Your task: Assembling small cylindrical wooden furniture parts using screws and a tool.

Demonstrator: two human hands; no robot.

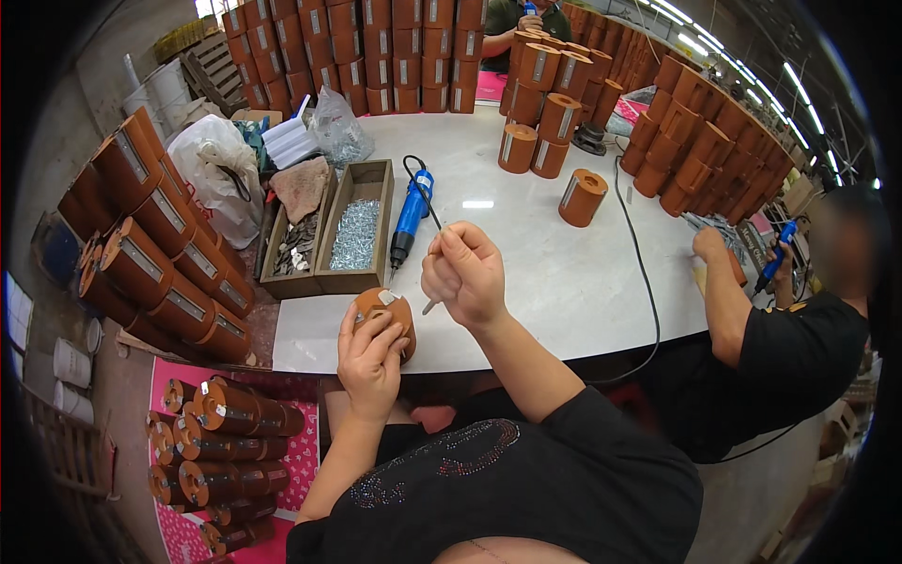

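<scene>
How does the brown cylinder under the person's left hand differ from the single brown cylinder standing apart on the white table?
The held cylinder is partly covered by the left hand; the single cylinder stands untouched. The held cylinder shows a white patch on its face; the single cylinder shows none on its top. Both are reddish brown and rounded.

Got a crumpled white plastic bag [209,155] over on the left, with a clear bag [340,130] near it. Can also spot white buckets [73,364] on the floor far left, a wooden pallet [214,73] back left, strip lights [695,21] up top right, plus a co-worker [799,350] in a black T-shirt, right side.
</scene>
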